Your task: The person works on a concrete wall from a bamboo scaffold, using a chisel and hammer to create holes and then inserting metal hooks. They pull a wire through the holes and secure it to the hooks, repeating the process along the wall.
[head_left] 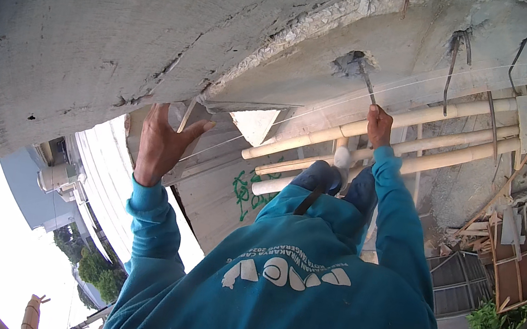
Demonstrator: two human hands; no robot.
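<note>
My left hand [160, 145] is open, thumb spread, with its fingertips up against the rough lower edge of the grey concrete wall [89, 47]. Just beside it, a thin pale strip [187, 114] sticks out from that edge. My right hand [378, 124] is closed round a dark steel bar [367, 81], which juts from a chipped hole [350, 62] in the concrete face. A white string [306, 111] runs across in front of the concrete, close to both hands. A pale triangular piece [251, 121] sits under the edge between them.
Several bamboo poles [302, 136] lie below me, by my feet [340, 159]. Bent rebars [450, 77] project at the right. Wood scraps [510, 238] and a leafy plant [493, 325] are far below on the right. Trees [92, 265] and roofs show at the lower left.
</note>
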